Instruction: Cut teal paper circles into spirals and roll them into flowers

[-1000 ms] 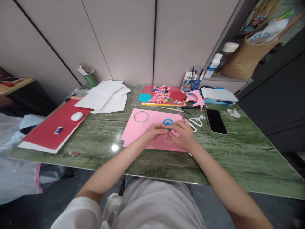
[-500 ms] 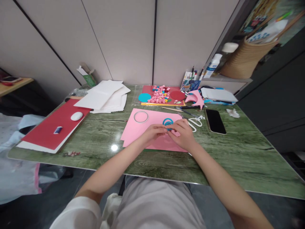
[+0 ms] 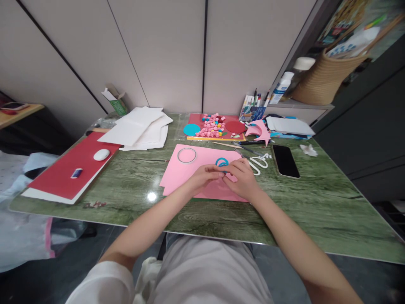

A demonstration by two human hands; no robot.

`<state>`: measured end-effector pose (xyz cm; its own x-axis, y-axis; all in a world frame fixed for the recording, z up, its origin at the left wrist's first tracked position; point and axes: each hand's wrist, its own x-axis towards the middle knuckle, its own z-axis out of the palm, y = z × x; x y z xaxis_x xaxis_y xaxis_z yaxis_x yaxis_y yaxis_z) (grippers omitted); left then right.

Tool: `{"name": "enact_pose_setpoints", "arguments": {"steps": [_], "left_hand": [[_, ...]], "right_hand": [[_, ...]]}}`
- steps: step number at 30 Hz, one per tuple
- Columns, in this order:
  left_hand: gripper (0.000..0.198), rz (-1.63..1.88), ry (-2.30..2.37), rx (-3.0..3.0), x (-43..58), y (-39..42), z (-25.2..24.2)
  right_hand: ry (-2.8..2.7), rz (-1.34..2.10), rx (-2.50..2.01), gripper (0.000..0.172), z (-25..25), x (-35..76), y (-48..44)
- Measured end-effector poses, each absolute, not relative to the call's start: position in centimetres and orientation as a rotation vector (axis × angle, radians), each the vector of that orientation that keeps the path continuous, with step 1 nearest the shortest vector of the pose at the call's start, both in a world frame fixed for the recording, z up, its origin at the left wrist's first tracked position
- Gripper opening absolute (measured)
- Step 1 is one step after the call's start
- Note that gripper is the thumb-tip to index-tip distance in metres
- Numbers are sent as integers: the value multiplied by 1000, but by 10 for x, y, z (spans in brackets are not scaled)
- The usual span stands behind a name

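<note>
Hardly anything has shifted since the earlier frames: your two hands have stayed locked together at the centre of the frame, and only the view has drifted a touch. Your left hand [image 3: 202, 176] and right hand [image 3: 243, 179] meet fingertip to fingertip, both pinched on the near edge of the blue paper coil [image 3: 222, 161], which lies on the pink sheet [image 3: 179, 173] in the middle of the bench [image 3: 316, 202]. How much of the strip sits inside the pinch is hidden by your fingers. The likely trouble is the coil springing loose: ease either pinch and the wound loops could open out, while squeezing too hard could crease the strip. The pink sheet is loose on the glossy bench, so a sideways pull could drag it. Just right of your right hand lie the white scissors [image 3: 257, 164], with pens [image 3: 249, 148] above them and a phone [image 3: 285, 161] further right; your wrist could nudge them. A clear ring [image 3: 187, 155] rests up-left of the coil, apart from it. Pink paper buds [image 3: 212, 126] sit well behind.
</note>
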<state>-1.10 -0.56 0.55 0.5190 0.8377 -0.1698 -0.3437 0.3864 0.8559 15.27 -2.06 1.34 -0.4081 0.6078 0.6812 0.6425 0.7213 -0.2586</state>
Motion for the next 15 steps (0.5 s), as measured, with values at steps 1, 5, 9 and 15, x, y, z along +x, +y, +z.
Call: {"name": "enact_pose_setpoints", "arguments": {"steps": [1,5,9,15], "left_hand": [[21,827,663,872,-11,-6,6],[22,813,637,899,-12,-6,7],[19,802,641,896,-13,-5,8],[21,819,672,881,-13,-6,8]], "right_hand": [[-2123,-57,-942,20,13,153,-20],[-2112,-55,-942,20,13,153,-20],[-2115,-50,-934,19,14,154,-20],[-2131,-74,-944,18,13,153,-20]]}}
